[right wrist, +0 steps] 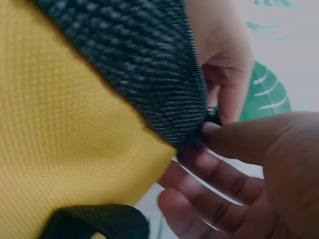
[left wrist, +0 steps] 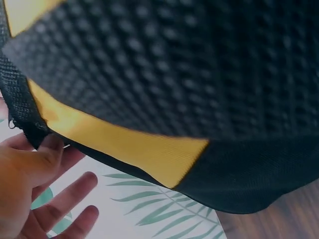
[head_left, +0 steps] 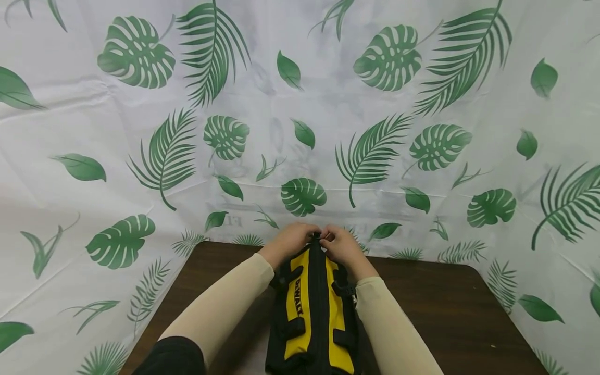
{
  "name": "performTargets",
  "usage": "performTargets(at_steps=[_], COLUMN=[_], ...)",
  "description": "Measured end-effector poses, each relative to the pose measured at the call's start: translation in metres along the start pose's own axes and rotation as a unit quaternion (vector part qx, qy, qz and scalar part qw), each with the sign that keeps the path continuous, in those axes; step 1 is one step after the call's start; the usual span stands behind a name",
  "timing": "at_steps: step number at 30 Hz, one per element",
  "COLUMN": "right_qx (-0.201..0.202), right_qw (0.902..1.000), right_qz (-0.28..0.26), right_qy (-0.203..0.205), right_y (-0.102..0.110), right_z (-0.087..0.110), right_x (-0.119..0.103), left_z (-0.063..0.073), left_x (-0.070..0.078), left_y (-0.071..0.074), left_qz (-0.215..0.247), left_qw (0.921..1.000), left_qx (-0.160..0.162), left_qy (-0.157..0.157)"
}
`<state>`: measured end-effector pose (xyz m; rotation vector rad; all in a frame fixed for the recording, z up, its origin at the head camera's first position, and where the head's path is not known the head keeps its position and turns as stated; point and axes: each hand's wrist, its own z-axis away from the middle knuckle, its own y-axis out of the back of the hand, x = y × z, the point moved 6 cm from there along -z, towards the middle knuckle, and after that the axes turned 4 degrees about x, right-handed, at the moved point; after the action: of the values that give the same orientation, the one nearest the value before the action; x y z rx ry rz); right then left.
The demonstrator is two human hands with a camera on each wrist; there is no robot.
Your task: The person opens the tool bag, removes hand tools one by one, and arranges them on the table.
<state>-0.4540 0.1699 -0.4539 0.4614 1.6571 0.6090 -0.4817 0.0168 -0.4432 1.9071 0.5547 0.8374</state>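
A black and yellow tool bag [head_left: 319, 317] with DEWALT lettering stands on the table, its closed-looking zipper strip running lengthwise along the top. Both hands meet at the bag's far end. My left hand [head_left: 290, 241] pinches the black end of the zipper strip between thumb and index finger; its other fingers spread loose in the left wrist view. Opposite it, the thumb and fingers of my right hand [head_left: 346, 250] pinch the dark tip at the zipper's end. In the right wrist view zipper teeth [right wrist: 199, 74] run down to that tip. Fingers partly hide the zipper pull.
Dark brown wooden table [head_left: 436, 312] lies under the bag and extends to both sides. Behind and around it hangs a white cloth [head_left: 319, 161] printed with green leaves. Black straps and a buckle [head_left: 344, 289] stick out from the bag's sides.
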Motion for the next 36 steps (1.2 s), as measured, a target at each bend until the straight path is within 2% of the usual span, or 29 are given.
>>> performTargets(at_steps=[5,8,18,26,36], right_qx=[-0.005,-0.006,-0.054,-0.068,-0.085], right_qw=[0.9934,0.9909,0.9892,0.9887,0.9873], right_qz=[0.081,0.085,0.065,0.047,0.049], right_qy=[0.081,0.104,0.120,0.125,0.125], right_y=[0.002,0.005,0.007,0.003,0.002], right_z=[0.004,0.010,0.042,0.081,0.118], right_x=[-0.010,-0.013,-0.019,-0.017,-0.023], left_z=[-0.001,-0.001,-0.008,-0.010,-0.010], left_x=[-0.004,-0.003,0.000,0.002,-0.002], left_y=[0.002,0.004,0.008,0.007,0.007], left_qz=[-0.002,-0.009,-0.030,-0.048,-0.031], left_qw=[0.9995,0.9991,0.9986,0.9979,0.9984], left_qx=[0.031,0.042,0.020,-0.004,-0.003], left_qy=[0.001,-0.001,0.038,0.043,0.046])
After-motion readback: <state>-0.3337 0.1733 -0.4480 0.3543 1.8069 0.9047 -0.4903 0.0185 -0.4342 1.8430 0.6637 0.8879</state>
